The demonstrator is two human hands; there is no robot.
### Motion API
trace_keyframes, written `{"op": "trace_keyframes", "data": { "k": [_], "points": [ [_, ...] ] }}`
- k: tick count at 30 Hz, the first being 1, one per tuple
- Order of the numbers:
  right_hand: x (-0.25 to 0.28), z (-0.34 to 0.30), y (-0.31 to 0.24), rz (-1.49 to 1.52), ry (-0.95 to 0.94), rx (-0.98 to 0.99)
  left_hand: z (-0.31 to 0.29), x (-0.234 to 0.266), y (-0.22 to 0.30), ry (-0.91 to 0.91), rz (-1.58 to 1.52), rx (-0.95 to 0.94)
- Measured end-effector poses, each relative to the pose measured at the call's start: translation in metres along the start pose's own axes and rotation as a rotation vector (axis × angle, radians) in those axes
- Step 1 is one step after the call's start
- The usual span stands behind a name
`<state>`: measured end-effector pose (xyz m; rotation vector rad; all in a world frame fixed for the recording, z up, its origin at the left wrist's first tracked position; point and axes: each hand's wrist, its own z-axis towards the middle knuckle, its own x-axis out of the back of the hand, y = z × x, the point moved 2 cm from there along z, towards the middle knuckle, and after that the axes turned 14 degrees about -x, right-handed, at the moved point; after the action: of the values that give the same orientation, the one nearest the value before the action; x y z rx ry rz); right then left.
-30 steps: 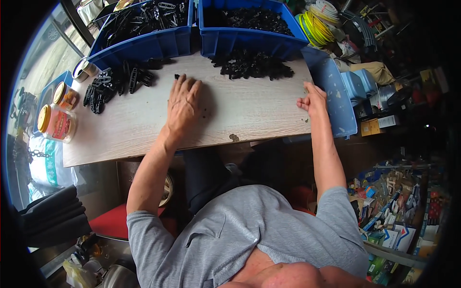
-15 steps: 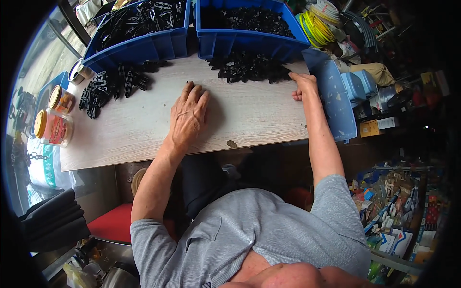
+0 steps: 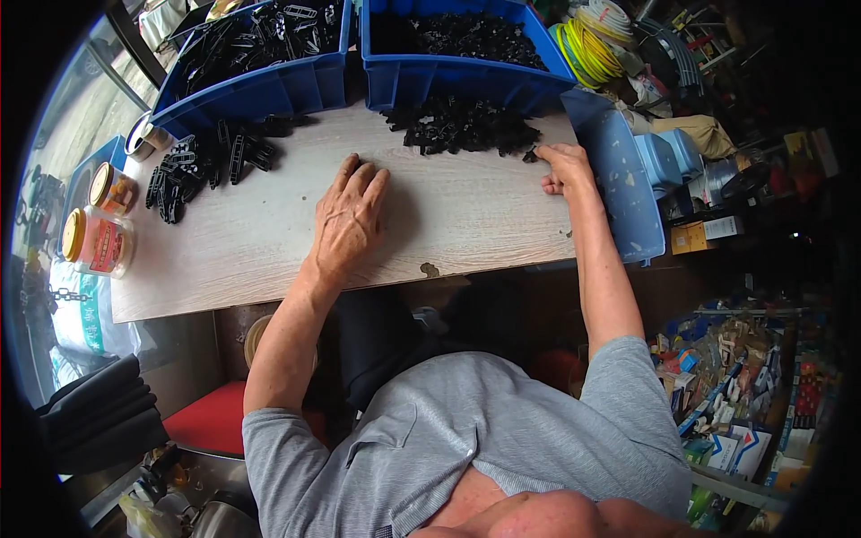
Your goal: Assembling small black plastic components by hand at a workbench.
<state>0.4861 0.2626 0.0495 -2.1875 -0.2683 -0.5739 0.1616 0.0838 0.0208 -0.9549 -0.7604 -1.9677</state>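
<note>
No print legible; red label (image 3: 108, 247) on the larger jar (image 3: 87, 237) (small, blurred) included.

Small black parts (image 3: 462, 127) — one jumbled heap

Wide left head view from close above, facing down over tabletop (image 3: 475, 215).

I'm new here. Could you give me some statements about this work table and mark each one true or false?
1. The left bin and right bin are both blue. True.
2. The left hand is inside a bin. False: it is palm down over the table.
3. The right hand is at the right edge of the right pile. True.
4. The near jar has a blue lid. False: its lid is yellow.
5. Both piles hold black parts. True.
</note>
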Motion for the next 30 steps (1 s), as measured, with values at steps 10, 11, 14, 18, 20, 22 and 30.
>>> {"op": "trace_keyframes", "data": {
  "k": [10, 11, 14, 18, 20, 22, 30],
  "points": [
    [-0.005, -0.006, 0.005, -0.046, -0.038, 0.065, -0.001, 0.003, 0.002, 0.063, 0.01, 0.026],
    [-0.005, -0.007, 0.005, -0.046, -0.039, 0.066, -0.001, 0.004, 0.001, 0.074, -0.004, 0.044],
    [-0.006, -0.011, 0.007, -0.052, -0.051, 0.079, -0.002, 0.004, -0.004, 0.179, -0.034, 0.021],
    [-0.005, -0.019, 0.009, -0.065, -0.09, 0.091, -0.003, 0.005, -0.011, 0.143, -0.072, 0.029],
    [-0.005, -0.018, 0.011, -0.052, -0.095, 0.105, -0.003, 0.004, -0.012, 0.112, -0.063, 0.052],
    [-0.005, -0.018, 0.013, -0.003, -0.082, 0.089, -0.002, 0.006, -0.011, 0.114, -0.052, 0.055],
    [-0.008, -0.02, 0.006, -0.074, -0.064, 0.049, 0.001, 0.012, -0.01, 0.159, 0.1, 0.045]
  ]
}}
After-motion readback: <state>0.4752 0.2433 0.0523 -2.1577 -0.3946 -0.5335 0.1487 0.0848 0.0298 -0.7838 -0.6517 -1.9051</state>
